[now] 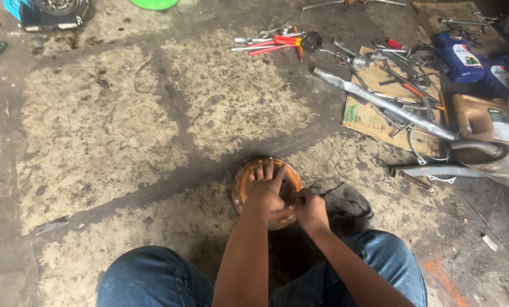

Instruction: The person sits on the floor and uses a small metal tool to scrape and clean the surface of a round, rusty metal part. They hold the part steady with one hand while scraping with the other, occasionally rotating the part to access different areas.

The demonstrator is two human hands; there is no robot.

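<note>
A round, rusty orange metal part like a drum or pan sits on the stained concrete floor between my knees. My left hand lies spread across its top, fingers apart and pressing down on it. My right hand is closed in a fist at the part's right edge, touching it; what it grips is hidden. My forearms and blue jeans fill the bottom of the view.
A dark rag lies right of the round part. Red-handled pliers and wrenches lie farther off. A cardboard sheet holds a long silver pipe and several tools. Blue oil bottles and a tan jug stand at right.
</note>
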